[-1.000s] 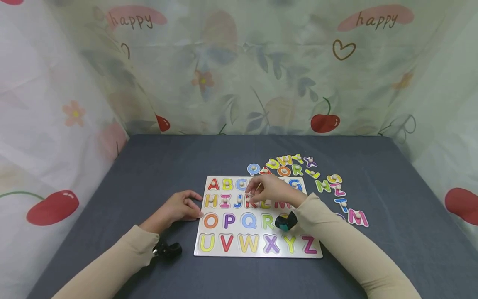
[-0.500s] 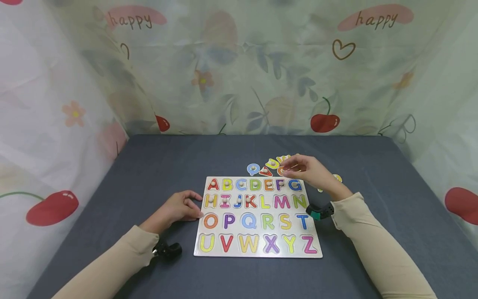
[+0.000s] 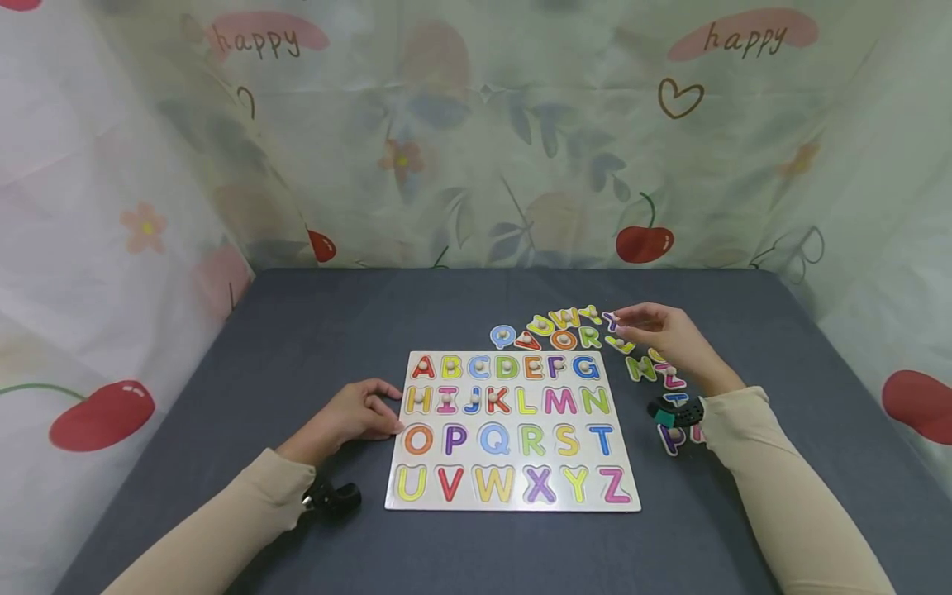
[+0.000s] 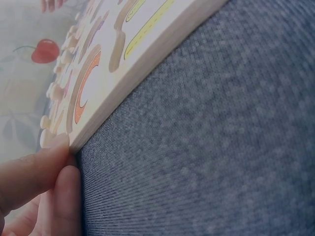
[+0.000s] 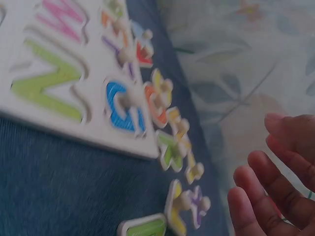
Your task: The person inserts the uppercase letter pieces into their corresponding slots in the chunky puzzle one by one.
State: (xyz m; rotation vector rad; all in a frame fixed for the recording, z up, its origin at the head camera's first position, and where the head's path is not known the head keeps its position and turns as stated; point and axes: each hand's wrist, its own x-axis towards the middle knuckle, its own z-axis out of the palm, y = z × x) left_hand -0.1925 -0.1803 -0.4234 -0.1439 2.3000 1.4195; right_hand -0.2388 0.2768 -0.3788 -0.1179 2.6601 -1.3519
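A letter puzzle board (image 3: pixel 513 420) lies flat on the table, its top row and H to K holding knobbed letter pieces. My left hand (image 3: pixel 357 411) rests at the board's left edge. In the left wrist view the thumb (image 4: pixel 56 147) touches that edge, with other fingers (image 4: pixel 67 196) beside it. My right hand (image 3: pixel 680 343) hovers over the loose letters right of the board, fingers extended and holding nothing. Its fingertips are nearest the purple X (image 3: pixel 609 321) and yellow L (image 3: pixel 619 343). The hand and wrist partly cover several pieces there.
Behind the board lie loose letters, among them a blue Q (image 3: pixel 502 335), red V (image 3: pixel 528 340), orange O (image 3: pixel 563 340) and green R (image 3: pixel 590 336). A green N (image 3: pixel 641 368) and purple P (image 3: pixel 671 440) lie to its right. A printed curtain (image 3: pixel 483 165) encloses the table.
My right hand has left the K piece in the board and moved right and away, past the O and R, to the X and L. My left hand has stayed in place.
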